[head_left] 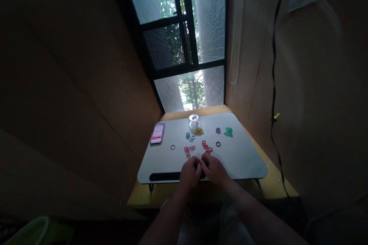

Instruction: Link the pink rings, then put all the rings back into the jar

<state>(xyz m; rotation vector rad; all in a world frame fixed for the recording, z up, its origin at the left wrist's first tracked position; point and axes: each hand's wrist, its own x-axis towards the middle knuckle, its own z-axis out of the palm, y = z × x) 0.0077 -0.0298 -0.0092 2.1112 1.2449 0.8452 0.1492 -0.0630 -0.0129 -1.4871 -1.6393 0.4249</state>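
My left hand (190, 172) and my right hand (215, 170) meet above the front part of a white lap table (241, 160). Fingers of both are pinched together, fingertips nearly touching; whatever sits between them is too small to make out. Just beyond the fingers lie red rings (204, 144) and pink rings (186, 149), small looped bands in loose clusters. Farther back are blue rings (192, 138), yellow rings (199, 131), purple rings (217, 130) and green rings (228, 132). A single dark ring (218, 144) and a lone lilac ring (173, 147) lie apart.
A clear round container (193, 119) stands at the back by the yellow rings. At the left edge rests a phone (157, 134). A black slotted strip (163, 176) runs along the front. Underneath is a wooden surface (276, 180); a window and walls close in behind and beside it.
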